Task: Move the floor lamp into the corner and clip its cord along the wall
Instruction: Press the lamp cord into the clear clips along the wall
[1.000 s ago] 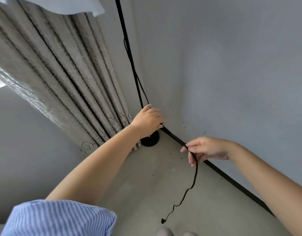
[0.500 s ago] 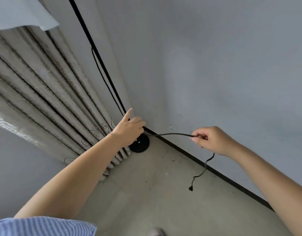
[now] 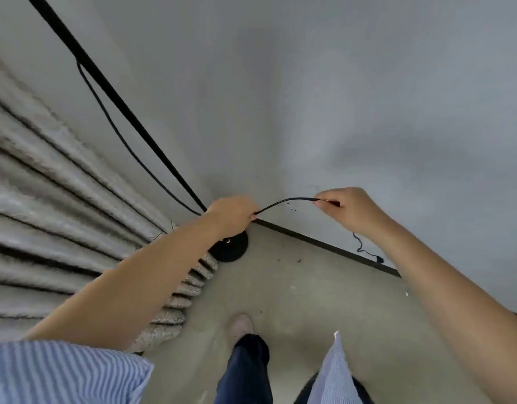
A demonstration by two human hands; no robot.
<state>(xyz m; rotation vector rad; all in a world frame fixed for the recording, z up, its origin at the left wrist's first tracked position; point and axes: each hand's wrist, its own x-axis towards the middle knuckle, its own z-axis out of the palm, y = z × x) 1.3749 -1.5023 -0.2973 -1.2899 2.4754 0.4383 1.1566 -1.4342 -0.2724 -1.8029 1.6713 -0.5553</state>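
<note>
The thin black flexible lamp cord [image 3: 283, 203] is spanning both hands just above the dark skirting strip [image 3: 324, 243], low against the grey painted wall [image 3: 368, 112]. The left hand [image 3: 232, 215] is closing round it beside the round black lamp base [image 3: 232, 249] standing in the corner; the right hand [image 3: 346, 209] is pinching it further along. Judged light and limp, sagging between holds; short-spaced grips suit it.
</note>
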